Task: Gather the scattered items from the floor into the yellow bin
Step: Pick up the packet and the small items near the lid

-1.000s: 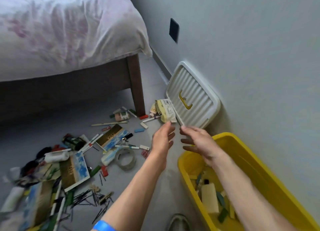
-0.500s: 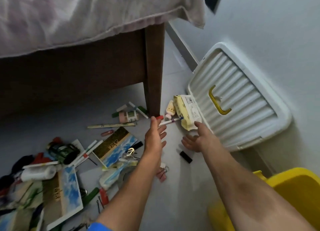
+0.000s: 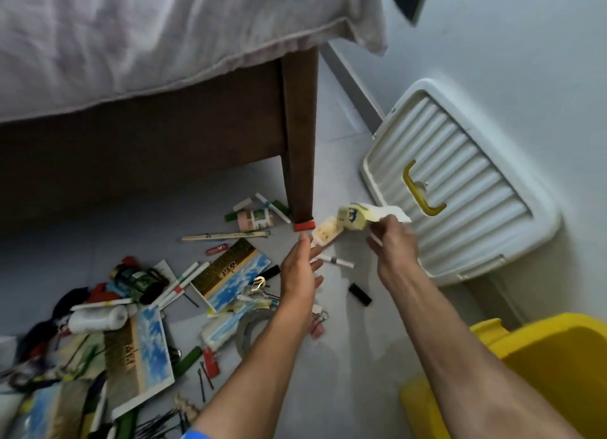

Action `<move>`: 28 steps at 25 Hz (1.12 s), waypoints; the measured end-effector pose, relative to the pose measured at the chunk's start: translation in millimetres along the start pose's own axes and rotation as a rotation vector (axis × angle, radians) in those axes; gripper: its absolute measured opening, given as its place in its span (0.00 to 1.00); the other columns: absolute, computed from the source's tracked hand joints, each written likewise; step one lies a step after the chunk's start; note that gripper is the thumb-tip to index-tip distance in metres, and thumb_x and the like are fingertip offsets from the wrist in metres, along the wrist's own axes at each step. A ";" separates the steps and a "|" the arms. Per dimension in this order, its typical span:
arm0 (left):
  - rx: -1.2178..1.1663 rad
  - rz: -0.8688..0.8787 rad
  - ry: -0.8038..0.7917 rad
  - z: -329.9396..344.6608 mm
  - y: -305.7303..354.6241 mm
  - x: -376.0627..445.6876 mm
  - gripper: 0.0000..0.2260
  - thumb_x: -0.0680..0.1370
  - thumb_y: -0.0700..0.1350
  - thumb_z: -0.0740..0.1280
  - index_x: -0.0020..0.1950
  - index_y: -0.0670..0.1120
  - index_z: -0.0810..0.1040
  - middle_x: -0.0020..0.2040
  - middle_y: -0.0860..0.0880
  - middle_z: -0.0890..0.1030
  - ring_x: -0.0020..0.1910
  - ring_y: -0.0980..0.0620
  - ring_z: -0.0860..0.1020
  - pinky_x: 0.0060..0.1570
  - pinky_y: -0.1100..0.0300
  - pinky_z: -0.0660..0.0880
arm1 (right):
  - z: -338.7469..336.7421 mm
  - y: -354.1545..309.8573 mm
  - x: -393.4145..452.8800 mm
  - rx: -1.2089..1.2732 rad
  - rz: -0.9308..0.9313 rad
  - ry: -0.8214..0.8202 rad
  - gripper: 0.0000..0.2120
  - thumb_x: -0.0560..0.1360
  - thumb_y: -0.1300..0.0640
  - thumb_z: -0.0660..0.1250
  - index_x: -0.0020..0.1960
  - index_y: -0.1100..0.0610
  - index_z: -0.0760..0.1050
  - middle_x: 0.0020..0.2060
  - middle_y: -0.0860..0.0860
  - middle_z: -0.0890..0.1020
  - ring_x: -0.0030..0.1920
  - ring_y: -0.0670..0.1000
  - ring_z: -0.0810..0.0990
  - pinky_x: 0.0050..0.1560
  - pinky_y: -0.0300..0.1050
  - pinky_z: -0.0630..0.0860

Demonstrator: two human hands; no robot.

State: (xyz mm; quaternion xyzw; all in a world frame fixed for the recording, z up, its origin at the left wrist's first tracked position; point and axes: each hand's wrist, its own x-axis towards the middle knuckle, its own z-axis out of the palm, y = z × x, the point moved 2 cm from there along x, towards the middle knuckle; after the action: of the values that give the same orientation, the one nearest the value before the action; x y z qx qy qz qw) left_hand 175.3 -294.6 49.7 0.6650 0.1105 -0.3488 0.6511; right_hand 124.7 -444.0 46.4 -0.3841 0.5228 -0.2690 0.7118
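Note:
My right hand [image 3: 392, 241] grips a pale yellow packet [image 3: 361, 216] and holds it just above the floor in front of the white lid. My left hand [image 3: 300, 267] reaches out beside it with straight fingers and holds nothing; its fingertips are near a small cream-coloured item [image 3: 325, 235] and a white pen [image 3: 335, 260]. The yellow bin [image 3: 492, 336] stands at the lower right, only partly in view. Scattered items cover the floor to the left: blue-and-gold cards [image 3: 230, 271], a tape roll [image 3: 249, 332], pens, clips, a white bottle [image 3: 97, 318].
A bed with a brown wooden leg [image 3: 300, 143] and a hanging sheet fills the top left. A white ribbed lid [image 3: 460, 182] with a yellow handle leans against the wall at right. A black stick [image 3: 359, 294] lies between my arms.
My right hand has taken hold of the yellow packet and raised it off the floor. The white pen that lay against it now lies lower on the floor. My left hand stays extended.

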 end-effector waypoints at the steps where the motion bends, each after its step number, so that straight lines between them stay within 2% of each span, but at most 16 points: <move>1: -0.015 0.010 0.021 0.7 3.3 -9.5 0.14 0.81 0.59 0.56 0.58 0.56 0.77 0.60 0.51 0.80 0.54 0.54 0.78 0.43 0.57 0.74 | -6.4 -11.9 -19.0 -0.014 -0.062 -0.027 0.09 0.78 0.63 0.58 0.46 0.58 0.77 0.37 0.51 0.79 0.40 0.49 0.77 0.47 0.48 0.75; 2: -0.020 0.016 0.016 3.0 7.6 -25.7 0.14 0.81 0.59 0.58 0.60 0.56 0.77 0.61 0.52 0.79 0.54 0.54 0.78 0.43 0.56 0.75 | -20.1 -25.1 -41.6 -0.024 -0.104 -0.053 0.09 0.77 0.63 0.58 0.46 0.61 0.77 0.36 0.52 0.78 0.39 0.49 0.77 0.46 0.49 0.75; 4: -0.015 0.029 -0.017 8.0 13.1 -61.9 0.18 0.80 0.60 0.59 0.68 0.56 0.73 0.64 0.53 0.76 0.57 0.53 0.76 0.47 0.54 0.75 | -53.1 -45.1 -90.0 0.008 -0.130 -0.124 0.09 0.77 0.64 0.59 0.44 0.60 0.77 0.36 0.53 0.79 0.39 0.50 0.77 0.45 0.49 0.75; 7: -0.013 -0.028 -0.103 15.1 17.7 -127.9 0.18 0.79 0.62 0.60 0.65 0.58 0.73 0.62 0.53 0.77 0.58 0.50 0.77 0.46 0.52 0.75 | -112.7 -75.3 -168.5 0.103 -0.146 -0.173 0.09 0.74 0.64 0.59 0.45 0.61 0.78 0.40 0.56 0.80 0.39 0.51 0.77 0.40 0.47 0.75; 10: 0.023 -0.068 -0.265 26.3 11.7 -182.8 0.13 0.79 0.60 0.62 0.56 0.55 0.77 0.54 0.49 0.82 0.51 0.46 0.82 0.43 0.52 0.80 | -161.8 -110.2 -224.7 -0.015 -0.265 -0.115 0.10 0.69 0.59 0.61 0.44 0.61 0.79 0.37 0.57 0.79 0.37 0.52 0.77 0.36 0.47 0.76; 12: 0.204 -0.029 -0.427 34.5 3.0 -222.3 0.17 0.79 0.61 0.60 0.59 0.53 0.77 0.56 0.49 0.81 0.50 0.46 0.82 0.46 0.52 0.80 | -191.2 -130.8 -254.5 -0.124 -0.354 -0.023 0.07 0.67 0.56 0.63 0.35 0.55 0.79 0.31 0.51 0.79 0.34 0.49 0.77 0.33 0.45 0.76; 14: 0.402 0.021 -0.539 42.7 -7.8 -250.0 0.21 0.80 0.63 0.57 0.65 0.52 0.74 0.60 0.51 0.78 0.53 0.46 0.81 0.50 0.52 0.78 | -212.8 -143.3 -267.4 -0.247 -0.419 0.064 0.09 0.66 0.52 0.64 0.30 0.55 0.76 0.27 0.49 0.78 0.33 0.50 0.76 0.31 0.45 0.75; 16: 0.432 0.074 -0.486 41.4 -11.7 -263.4 0.21 0.81 0.61 0.57 0.67 0.51 0.73 0.62 0.50 0.77 0.55 0.47 0.78 0.54 0.51 0.76 | -220.7 -147.0 -271.6 -0.414 -0.468 0.094 0.13 0.66 0.49 0.65 0.33 0.60 0.76 0.31 0.53 0.81 0.35 0.53 0.78 0.35 0.49 0.76; 20: 0.256 0.164 -0.270 11.1 3.7 -260.7 0.10 0.82 0.54 0.58 0.54 0.51 0.76 0.57 0.48 0.79 0.52 0.51 0.78 0.58 0.49 0.75 | -188.9 -130.2 -264.6 -0.543 -0.429 -0.121 0.05 0.72 0.53 0.70 0.39 0.53 0.79 0.35 0.48 0.81 0.40 0.51 0.79 0.43 0.54 0.79; 21: 0.249 0.191 -0.220 0.0 8.9 -253.0 0.10 0.82 0.54 0.58 0.55 0.51 0.76 0.58 0.49 0.79 0.53 0.51 0.78 0.60 0.48 0.74 | -173.8 -121.1 -260.1 -0.609 -0.417 -0.170 0.03 0.73 0.54 0.70 0.40 0.52 0.79 0.36 0.47 0.81 0.42 0.51 0.79 0.45 0.54 0.79; 23: 0.243 0.221 -0.130 -22.8 17.1 -231.3 0.15 0.82 0.54 0.59 0.64 0.50 0.76 0.62 0.49 0.78 0.58 0.50 0.77 0.63 0.47 0.73 | -137.1 -98.4 -248.4 -0.739 -0.414 -0.269 0.01 0.74 0.54 0.70 0.43 0.50 0.79 0.41 0.48 0.82 0.46 0.51 0.80 0.51 0.56 0.79; 25: 0.252 0.225 -0.054 -44.9 23.5 -199.9 0.18 0.81 0.53 0.60 0.69 0.49 0.73 0.67 0.49 0.76 0.59 0.54 0.76 0.58 0.54 0.75 | -99.0 -71.1 -232.8 -0.835 -0.405 -0.346 0.01 0.74 0.54 0.69 0.46 0.50 0.79 0.43 0.49 0.83 0.47 0.51 0.81 0.53 0.56 0.79; 26: 0.261 0.218 -0.027 -55.4 24.9 -186.1 0.19 0.81 0.52 0.61 0.71 0.49 0.72 0.67 0.50 0.75 0.59 0.56 0.75 0.56 0.60 0.73 | -84.7 -59.5 -226.3 -0.872 -0.386 -0.369 0.03 0.75 0.55 0.69 0.48 0.52 0.80 0.43 0.49 0.83 0.47 0.51 0.81 0.54 0.56 0.79; 28: 0.265 0.215 0.038 -81.2 22.2 -147.9 0.18 0.81 0.50 0.62 0.71 0.49 0.73 0.68 0.50 0.74 0.60 0.57 0.73 0.55 0.64 0.67 | -49.0 -34.9 -203.5 -0.943 -0.345 -0.440 0.04 0.74 0.56 0.69 0.49 0.54 0.80 0.44 0.50 0.83 0.47 0.51 0.81 0.54 0.55 0.79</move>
State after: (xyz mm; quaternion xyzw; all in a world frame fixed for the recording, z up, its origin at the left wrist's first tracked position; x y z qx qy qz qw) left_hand 106.3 -175.5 149.7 0.7593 0.0042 -0.2761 0.5892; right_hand 15.9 -316.9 177.0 -0.7889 0.3550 -0.0315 0.5006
